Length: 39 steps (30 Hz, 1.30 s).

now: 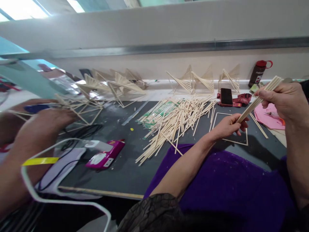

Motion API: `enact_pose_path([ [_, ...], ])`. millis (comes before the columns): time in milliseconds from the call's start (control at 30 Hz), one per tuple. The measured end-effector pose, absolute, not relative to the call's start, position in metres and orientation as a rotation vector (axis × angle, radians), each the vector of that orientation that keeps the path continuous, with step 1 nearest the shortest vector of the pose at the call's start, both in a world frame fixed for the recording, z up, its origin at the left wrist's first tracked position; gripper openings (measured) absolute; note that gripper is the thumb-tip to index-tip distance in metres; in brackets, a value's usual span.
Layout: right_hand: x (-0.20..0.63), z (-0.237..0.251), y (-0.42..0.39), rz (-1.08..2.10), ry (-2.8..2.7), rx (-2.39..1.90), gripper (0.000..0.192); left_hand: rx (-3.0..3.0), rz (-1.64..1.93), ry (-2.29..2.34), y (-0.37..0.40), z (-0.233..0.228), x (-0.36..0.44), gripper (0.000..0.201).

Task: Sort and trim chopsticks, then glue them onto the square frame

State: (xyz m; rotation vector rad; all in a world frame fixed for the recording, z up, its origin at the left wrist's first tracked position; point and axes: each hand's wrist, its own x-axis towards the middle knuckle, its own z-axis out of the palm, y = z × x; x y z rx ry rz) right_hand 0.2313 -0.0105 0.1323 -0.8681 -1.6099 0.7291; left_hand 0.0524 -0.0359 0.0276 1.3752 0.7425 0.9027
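Observation:
A small bundle of thin wooden sticks (253,104) is held slantwise between my hands, above the right part of the dark table. Fingers and thumb of my right hand (288,98) are closed round its upper end. At the lower end, my left hand (233,125) grips the stick tips. Beneath my left hand lies a flat square of joined sticks (247,138), partly covered by it. Left of my forearm spreads a large loose heap of the same sticks (166,129), beside clear plastic wrapping (159,111) with green print.
At left, a co-worker's hands (44,129) work near a stick frame (90,117), blurred. Several twisted stick models (202,80) line the wall. Around are a phone (226,96), bottle (257,74), pink sheet (265,116), magenta packet (106,158), white cable (60,202) and purple cloth (217,183).

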Motion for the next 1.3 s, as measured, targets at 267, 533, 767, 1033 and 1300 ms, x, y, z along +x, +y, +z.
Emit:
enact_pose_path([
  [267, 0.242, 0.127, -0.005, 0.707, -1.513, -0.899, 0.018, 1.343, 0.885, 1.158, -0.029, 0.045, 0.003, 0.025],
  [533, 0.228, 0.124, -0.007, 0.742, -1.622, -1.040, 0.020, 1.777, 0.775, 2.219, -0.008, 0.064, -0.126, 0.032],
  [767, 0.222, 0.113, -0.003, 0.824, -1.638, -1.096, 0.030, 1.694, 0.478, 2.562, 0.013, 0.045, -0.190, 0.046],
  [1033, 0.218, 0.100, 0.003, 0.810, -1.750, -1.078, 0.034, 1.711, 0.219, 2.528, 0.005, 0.040, -0.188, 0.047],
  [1300, 0.215, 0.090, 0.007, 0.821, -1.816, -1.106, 0.032, 1.836, 0.183, 2.407, -0.020, 0.044, -0.166, 0.042],
])
